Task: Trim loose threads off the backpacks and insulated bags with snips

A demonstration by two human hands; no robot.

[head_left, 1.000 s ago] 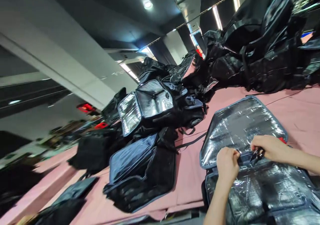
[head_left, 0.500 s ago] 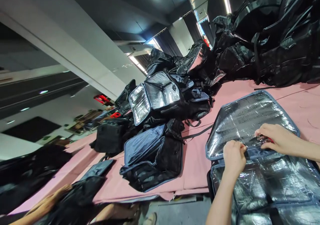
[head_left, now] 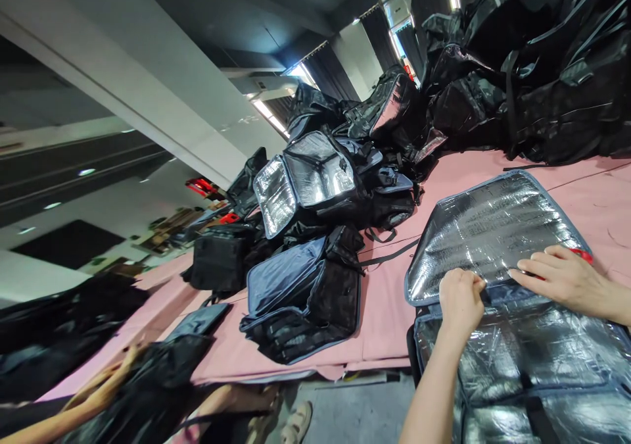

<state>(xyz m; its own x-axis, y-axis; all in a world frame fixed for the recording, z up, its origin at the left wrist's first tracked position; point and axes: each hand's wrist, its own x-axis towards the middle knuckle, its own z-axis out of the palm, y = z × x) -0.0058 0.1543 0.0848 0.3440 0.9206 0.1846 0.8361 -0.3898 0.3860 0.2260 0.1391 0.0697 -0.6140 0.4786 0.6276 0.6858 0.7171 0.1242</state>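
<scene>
An insulated bag [head_left: 497, 227] with silver foil lining and blue edging lies opened out at the right, its lid folded back on the pink table. My left hand [head_left: 461, 306] is closed in a pinch at the blue seam between lid and body. Just right of it, my right hand [head_left: 562, 279] is curled over the same seam, around a red-handled tool [head_left: 582, 255]. Most of that tool is hidden by the fingers, so its kind does not show.
Black bags [head_left: 473, 102] are heaped at the back. Another foil-lined bag [head_left: 323, 174] stands open at centre, behind a blue-lined bag [head_left: 290, 293]. At lower left, another person's arms [head_left: 98, 391] reach to a dark bag. The pink cloth [head_left: 384, 312] ends at a front edge.
My right hand has moved slightly right along the seam, and the red tool's end now shows beyond its back. My left hand keeps its pinch. The other person's hand has shifted.
</scene>
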